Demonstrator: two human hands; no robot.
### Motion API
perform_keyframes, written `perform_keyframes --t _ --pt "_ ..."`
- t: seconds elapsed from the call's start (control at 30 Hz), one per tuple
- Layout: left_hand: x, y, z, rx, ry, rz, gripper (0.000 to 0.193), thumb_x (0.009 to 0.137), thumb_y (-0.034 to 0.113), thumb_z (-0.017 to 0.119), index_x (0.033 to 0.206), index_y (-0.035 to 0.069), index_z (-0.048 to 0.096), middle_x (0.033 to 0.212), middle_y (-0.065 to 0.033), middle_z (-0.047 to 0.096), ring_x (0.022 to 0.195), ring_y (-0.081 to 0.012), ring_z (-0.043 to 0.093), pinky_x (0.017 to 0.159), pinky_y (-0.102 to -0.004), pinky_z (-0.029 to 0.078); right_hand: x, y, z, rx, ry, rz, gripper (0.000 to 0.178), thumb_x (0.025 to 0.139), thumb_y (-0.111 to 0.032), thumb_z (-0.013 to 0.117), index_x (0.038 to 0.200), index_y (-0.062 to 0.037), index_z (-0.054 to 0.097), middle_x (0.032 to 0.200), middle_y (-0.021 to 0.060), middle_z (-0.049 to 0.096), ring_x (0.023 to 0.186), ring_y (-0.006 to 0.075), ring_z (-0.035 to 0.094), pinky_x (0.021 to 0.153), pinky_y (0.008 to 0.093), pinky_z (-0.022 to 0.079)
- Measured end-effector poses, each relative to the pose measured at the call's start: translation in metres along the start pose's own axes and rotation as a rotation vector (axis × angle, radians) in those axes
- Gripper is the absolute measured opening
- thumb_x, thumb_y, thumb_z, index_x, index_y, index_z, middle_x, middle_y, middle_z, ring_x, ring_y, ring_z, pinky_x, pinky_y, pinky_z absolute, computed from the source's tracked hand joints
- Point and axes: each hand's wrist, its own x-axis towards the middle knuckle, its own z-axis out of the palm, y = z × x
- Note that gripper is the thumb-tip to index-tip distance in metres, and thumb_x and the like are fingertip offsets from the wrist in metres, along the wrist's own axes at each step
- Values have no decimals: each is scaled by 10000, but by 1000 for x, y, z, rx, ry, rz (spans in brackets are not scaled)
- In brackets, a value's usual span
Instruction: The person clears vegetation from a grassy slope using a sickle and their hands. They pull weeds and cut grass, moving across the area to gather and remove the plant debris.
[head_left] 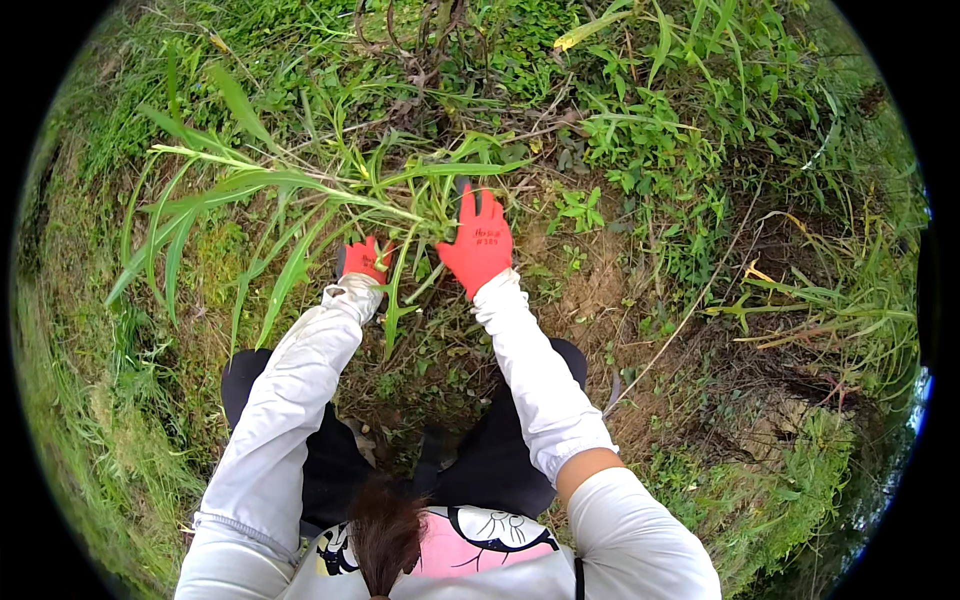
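Note:
A tall leafy weed (370, 202) with long narrow leaves leans over to the left, its stems meeting near my hands. My right hand (482, 243), in a red glove with dark fingertips, is closed round the stems at their right end. Lower and to the left is my left hand (364, 260) in a matching glove. Its fingers are curled, and leaves cover part of it, so what it grips is hidden. Loose white sleeves cover both forearms.
Low green plants (640, 150) cover the ground ahead. Bare brown soil (595, 285) shows right of my hands. A thin dry stalk (690, 318) slants across there, near a clump of long-bladed grass (840, 315). My dark-trousered knees (245, 385) are bent below.

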Motion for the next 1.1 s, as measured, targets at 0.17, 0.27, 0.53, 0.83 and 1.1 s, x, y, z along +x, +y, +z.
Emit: perform_keyframes --t 0.17,0.27,0.53,0.83,1.1 --pt "-17 7 -33 338 -69 134 414 726 325 655 1102 169 580 1147 -139 508 940 -306 572 782 -419 431 44 19 25 -145 -214 61 879 695 -429 691 1363 -40 271 1359 172 350 1204 338 389 955 409 374" --pt "-10 -1 -22 309 -89 114 377 731 269 619 1095 178 590 1181 -124 501 942 -304 574 779 -420 433 48 10 28 -157 -336 122 720 765 -429 621 1332 -89 336 1264 135 482 1126 291 490 935 398 384" --pt "-40 -21 -20 272 -80 236 779 647 494 683 1271 98 436 1350 -168 357 1201 -341 383 965 -469 336 -54 -10 47 19 -423 113 431 781 -395 530 1097 -104 557 1007 139 624 966 310 580 833 404 447" --pt "-156 29 20 110 -243 347 934 585 535 688 1352 126 345 1417 -194 242 1301 -363 246 1045 -455 242 -149 -33 80 1053 -202 608 411 793 -339 597 997 18 605 880 184 643 849 295 611 754 365 445" --pt "-122 13 79 -1193 -147 -50 383 748 222 630 1085 43 592 944 -119 651 852 -234 608 801 -330 443 -158 -19 74 844 -143 591 462 793 -388 613 1079 -28 572 979 180 636 925 348 587 821 392 439"
